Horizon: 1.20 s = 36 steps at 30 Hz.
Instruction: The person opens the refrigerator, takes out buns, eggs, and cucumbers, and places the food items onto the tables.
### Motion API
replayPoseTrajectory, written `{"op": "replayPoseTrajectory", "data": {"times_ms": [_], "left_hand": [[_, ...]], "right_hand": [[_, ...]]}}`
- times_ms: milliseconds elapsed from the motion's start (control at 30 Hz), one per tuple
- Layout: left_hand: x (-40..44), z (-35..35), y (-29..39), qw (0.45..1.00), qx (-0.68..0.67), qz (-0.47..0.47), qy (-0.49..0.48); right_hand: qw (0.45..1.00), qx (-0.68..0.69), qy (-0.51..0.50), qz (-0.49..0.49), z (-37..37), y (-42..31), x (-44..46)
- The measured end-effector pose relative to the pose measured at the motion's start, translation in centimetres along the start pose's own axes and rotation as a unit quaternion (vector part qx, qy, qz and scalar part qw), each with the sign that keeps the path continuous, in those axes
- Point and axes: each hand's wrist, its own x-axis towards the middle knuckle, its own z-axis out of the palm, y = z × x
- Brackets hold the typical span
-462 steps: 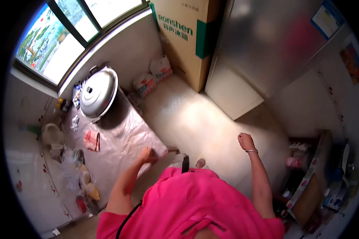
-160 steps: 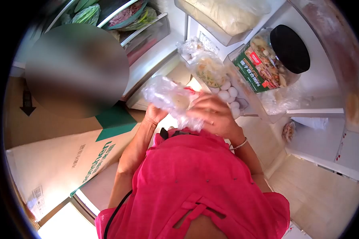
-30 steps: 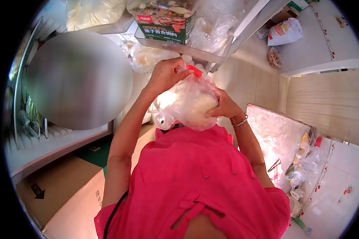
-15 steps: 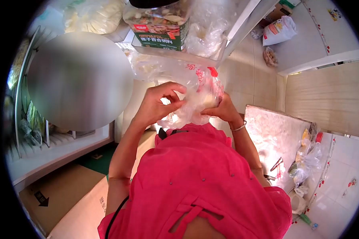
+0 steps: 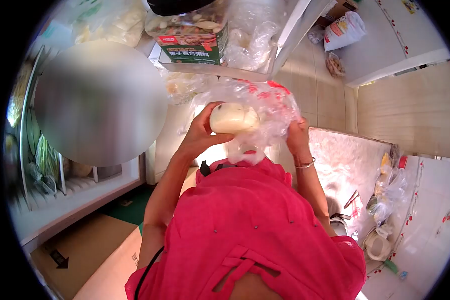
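Between the thumb and fingers of my left hand [image 5: 201, 134] is a pale cream, rounded piece of food that looks like a steamed bun [image 5: 233, 118]. It has a small dark spot near its top left. My right hand [image 5: 298, 139] is closed on the edge of a thin clear plastic bag [image 5: 277, 111] with red print. The bag spreads behind and to the right of the bun, and some of its film hangs below it. Both hands are in front of my chest, over the pink-red garment [image 5: 255, 215].
Ahead stands a dark-lidded plastic jar [image 5: 192, 37] with a green and red label, in a clear bin [image 5: 225, 70] with crumpled plastic bags. A bag of pale food [image 5: 110, 30] lies at upper left. Wire shelves are on the left, cardboard boxes [image 5: 85, 245] below, and a table [image 5: 345, 160] at right.
The bun has come out of the bag's folds into plain view in my left hand. My right hand has moved right, drawing the bag open and aside.
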Motion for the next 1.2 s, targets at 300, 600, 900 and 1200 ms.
{"op": "replayPoseTrajectory", "data": {"times_ms": [300,600,900,1200], "left_hand": [[0.3,0.9,-0.4,0.974,0.006,0.214,-0.073],[1.1,2.0,0.5,0.911,0.16,0.374,-0.073],[2.3,5.0,-0.2,0.854,0.278,0.425,-0.116],[2.8,6.5,-1.4,0.81,0.46,0.349,-0.102]], "right_hand": [[0.911,-0.267,0.291,-0.121,-11.9,1.8,-1.4],[0.506,-0.81,0.281,0.098,-18.1,0.0,-8.9],[0.989,-0.136,-0.021,0.043,-4.3,-5.7,-7.1],[0.962,0.243,-0.027,0.124,-0.6,-2.3,-6.0]]}}
